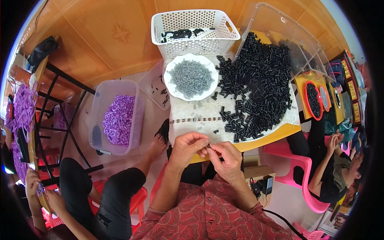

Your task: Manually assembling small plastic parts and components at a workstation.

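Observation:
Over the near edge of the table, the fingertips of my left hand (189, 149) and my right hand (229, 161) meet in a pinch. Between them is a small dark piece (208, 146), mostly hidden by the fingers. A big heap of short black plastic tubes (260, 92) covers the table's right half, spilling from a tilted clear box (297, 21). Left of the heap, a scalloped white plate (213, 65) holds many small greyish clear pieces (191, 79). One loose black bit (216, 131) lies on the white cloth (182, 113) just beyond my hands.
Behind the plate stands a white perforated basket (226, 45) with black pieces inside. On the floor at left is a clear bin (138, 132) of purple strips (120, 120). People sit on both sides; one person's hands (36, 186) handle purple strips. Red bowls (308, 114) stand at right.

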The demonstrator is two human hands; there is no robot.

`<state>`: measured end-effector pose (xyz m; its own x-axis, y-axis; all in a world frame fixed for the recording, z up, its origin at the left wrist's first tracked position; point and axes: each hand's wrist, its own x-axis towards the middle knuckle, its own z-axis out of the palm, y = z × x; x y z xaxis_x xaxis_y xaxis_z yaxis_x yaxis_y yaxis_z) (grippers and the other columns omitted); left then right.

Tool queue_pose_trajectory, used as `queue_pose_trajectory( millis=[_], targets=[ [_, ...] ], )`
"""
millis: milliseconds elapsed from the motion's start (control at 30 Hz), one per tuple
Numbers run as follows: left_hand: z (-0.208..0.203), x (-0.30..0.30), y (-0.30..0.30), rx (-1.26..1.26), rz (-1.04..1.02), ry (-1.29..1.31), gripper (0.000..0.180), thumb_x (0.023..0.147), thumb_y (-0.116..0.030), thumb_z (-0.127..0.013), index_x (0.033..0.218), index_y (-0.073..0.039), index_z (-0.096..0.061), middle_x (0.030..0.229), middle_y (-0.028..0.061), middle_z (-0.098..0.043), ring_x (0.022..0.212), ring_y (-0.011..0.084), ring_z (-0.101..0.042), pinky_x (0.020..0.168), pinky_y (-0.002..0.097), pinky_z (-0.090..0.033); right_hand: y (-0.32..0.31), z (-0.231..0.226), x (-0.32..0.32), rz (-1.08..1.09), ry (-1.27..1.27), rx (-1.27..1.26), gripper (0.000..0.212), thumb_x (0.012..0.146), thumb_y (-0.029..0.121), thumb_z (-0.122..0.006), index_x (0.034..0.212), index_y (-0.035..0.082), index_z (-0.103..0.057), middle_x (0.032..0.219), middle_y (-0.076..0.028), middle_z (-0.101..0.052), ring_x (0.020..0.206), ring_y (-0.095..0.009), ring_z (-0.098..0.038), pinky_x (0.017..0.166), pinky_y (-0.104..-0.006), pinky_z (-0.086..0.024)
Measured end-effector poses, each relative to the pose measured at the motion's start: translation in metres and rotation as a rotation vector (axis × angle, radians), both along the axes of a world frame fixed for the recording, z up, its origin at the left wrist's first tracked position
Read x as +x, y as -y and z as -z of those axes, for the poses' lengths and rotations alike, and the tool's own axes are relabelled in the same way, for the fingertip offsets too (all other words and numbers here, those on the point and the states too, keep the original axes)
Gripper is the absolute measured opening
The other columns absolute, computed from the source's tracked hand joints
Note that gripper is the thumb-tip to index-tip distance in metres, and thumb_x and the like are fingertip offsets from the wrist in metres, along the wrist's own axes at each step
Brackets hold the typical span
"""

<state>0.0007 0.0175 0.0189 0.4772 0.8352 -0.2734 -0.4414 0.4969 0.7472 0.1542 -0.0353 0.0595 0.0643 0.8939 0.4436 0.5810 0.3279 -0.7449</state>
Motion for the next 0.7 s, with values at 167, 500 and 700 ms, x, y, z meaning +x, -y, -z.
queue_pose_trajectory(
  millis=[167,500,700],
  targets=[
    [0.005,0.010,0.006,-0.015,-0.053,0.042,0.018,0.090,-0.003,-0.062,0.106,0.004,-0.065,0.085,0.0092,-0.068,0.070,0.0130,-0.065,0.063,0.0240,-0.054,-0.007,0.004,0.004,0.054,0.148,0.070,0.018,0.076,-0.006,-0.071,0.093,-0.002,-0.067,0.083,-0.012,-0.063,0.063,-0.021,-0.063,0.052,-0.0281,-0.049],
    [0.009,0.001,0.000,-0.111,-0.172,0.334,0.025,0.093,-0.003,-0.056,0.117,0.002,-0.060,0.102,0.0150,-0.066,0.082,0.0200,-0.068,0.073,0.0317,-0.058,-0.032,0.022,0.029,0.105,0.373,-0.032,0.033,0.068,-0.010,-0.061,0.097,0.004,-0.067,0.088,-0.009,-0.059,0.080,-0.029,-0.059,0.069,-0.0374,-0.049],
    [0.009,0.001,0.000,-0.085,-0.186,0.402,0.027,0.092,-0.001,-0.057,0.119,0.002,-0.059,0.108,0.0160,-0.065,0.088,0.0205,-0.067,0.080,0.0333,-0.056,-0.036,0.024,0.029,0.062,0.473,-0.043,0.032,0.066,-0.006,-0.061,0.095,0.006,-0.068,0.090,-0.008,-0.060,0.082,-0.026,-0.058,0.070,-0.0371,-0.047]
  ],
)
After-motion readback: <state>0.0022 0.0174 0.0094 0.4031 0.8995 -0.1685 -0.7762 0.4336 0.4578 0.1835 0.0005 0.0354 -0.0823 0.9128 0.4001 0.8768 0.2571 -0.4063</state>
